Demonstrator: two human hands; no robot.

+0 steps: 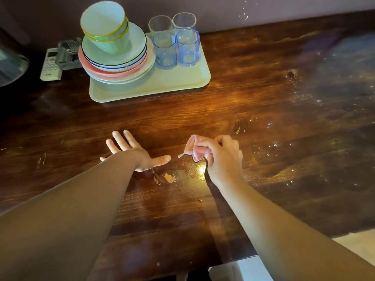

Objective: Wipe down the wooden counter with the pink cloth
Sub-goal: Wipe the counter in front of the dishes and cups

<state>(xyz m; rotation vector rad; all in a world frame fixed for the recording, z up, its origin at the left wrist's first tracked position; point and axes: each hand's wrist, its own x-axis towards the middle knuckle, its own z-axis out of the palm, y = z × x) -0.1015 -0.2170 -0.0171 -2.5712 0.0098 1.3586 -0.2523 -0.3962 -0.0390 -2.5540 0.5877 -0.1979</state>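
Pink cloth (192, 148): bunched small, gripped in the curled fingers (205, 144) of the right hand (222, 154), held at or just above the near-middle of the bench (contact with the wood cannot be told); a loose tag trails from its left end.

Left hand (132, 151): laid flat on the wood just left of the cloth, fingers straight and spread, thumb pointing right, holding nothing.

Wooden bench (253, 94): dark, glossy boards; bright glare near the right wrist, chipped pale patches near the hands, white specks scattered over the right side.

Pale yellow tray (182, 82): far left of centre, carrying a stack of plates (117, 63) in white, pink and blue-rimmed tones, with nested green cups (107, 25) tilted on top; four clear glasses (187, 47) stand together at its right end.

White remote control (50, 65): left of the tray, beside a glass ashtray (68, 55).

Wall: plain, behind the bench.
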